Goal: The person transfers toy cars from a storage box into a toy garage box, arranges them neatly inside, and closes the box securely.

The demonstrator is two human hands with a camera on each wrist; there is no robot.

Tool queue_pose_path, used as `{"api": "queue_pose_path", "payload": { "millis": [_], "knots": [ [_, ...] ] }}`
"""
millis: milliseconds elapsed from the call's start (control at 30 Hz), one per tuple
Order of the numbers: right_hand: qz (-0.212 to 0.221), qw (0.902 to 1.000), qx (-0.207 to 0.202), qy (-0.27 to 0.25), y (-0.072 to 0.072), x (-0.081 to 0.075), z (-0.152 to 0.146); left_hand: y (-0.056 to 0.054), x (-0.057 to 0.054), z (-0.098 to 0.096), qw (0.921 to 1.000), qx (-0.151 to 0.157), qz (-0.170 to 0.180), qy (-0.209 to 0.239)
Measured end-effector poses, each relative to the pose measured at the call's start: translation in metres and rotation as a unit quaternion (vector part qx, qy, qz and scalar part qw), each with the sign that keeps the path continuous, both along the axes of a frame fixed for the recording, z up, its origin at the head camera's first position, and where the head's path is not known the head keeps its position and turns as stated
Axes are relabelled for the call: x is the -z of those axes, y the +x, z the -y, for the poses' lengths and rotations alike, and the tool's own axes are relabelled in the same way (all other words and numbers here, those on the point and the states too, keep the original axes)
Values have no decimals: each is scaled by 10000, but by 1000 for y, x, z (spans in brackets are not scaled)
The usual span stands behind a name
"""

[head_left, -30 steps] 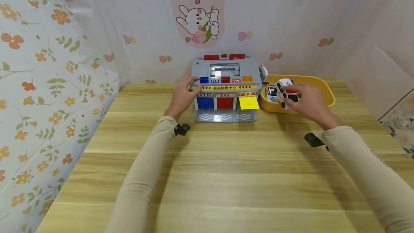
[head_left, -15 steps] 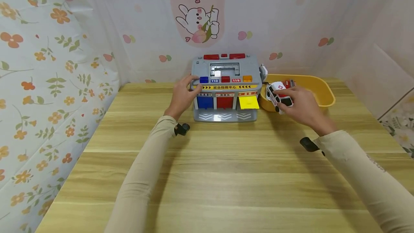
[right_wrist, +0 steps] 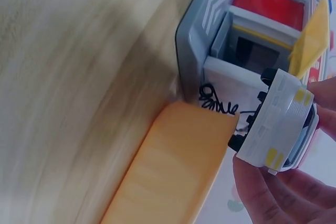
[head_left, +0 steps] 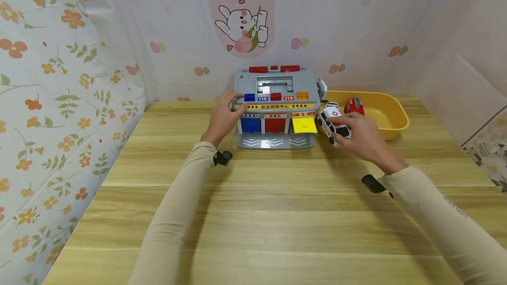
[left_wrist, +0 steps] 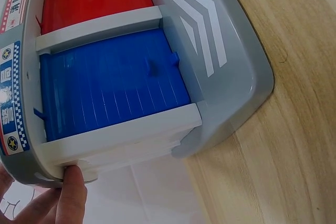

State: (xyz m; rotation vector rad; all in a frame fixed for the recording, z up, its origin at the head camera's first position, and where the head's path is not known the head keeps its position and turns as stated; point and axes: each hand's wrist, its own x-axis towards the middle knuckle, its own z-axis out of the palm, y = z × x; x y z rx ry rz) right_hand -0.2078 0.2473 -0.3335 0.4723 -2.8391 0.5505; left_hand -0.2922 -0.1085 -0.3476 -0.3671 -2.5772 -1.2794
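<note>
Head view: right grip (head_left: 361,136) clamped on toy car (head_left: 331,122) right of centre, left grip (head_left: 222,120) clasping toy station (head_left: 276,107); car likely light, rigid, slick, best pinched by its sides.

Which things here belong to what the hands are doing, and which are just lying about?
Likely in use:
white plastic toy ambulance, in the right hand
grey plastic toy garage, left hand touching it

Likely idle:
red toy vehicle, in the yellow plastic tub
white rabbit-printed backdrop
</note>
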Motion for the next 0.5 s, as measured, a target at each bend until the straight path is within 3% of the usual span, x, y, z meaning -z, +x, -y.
{"api": "queue_pose_path", "payload": {
  "millis": [500],
  "knots": [
    [281, 9996, -89, 15, 11, 12, 10, -2, 2, -1, 9999, -67, 52, 58]
  ]
}}
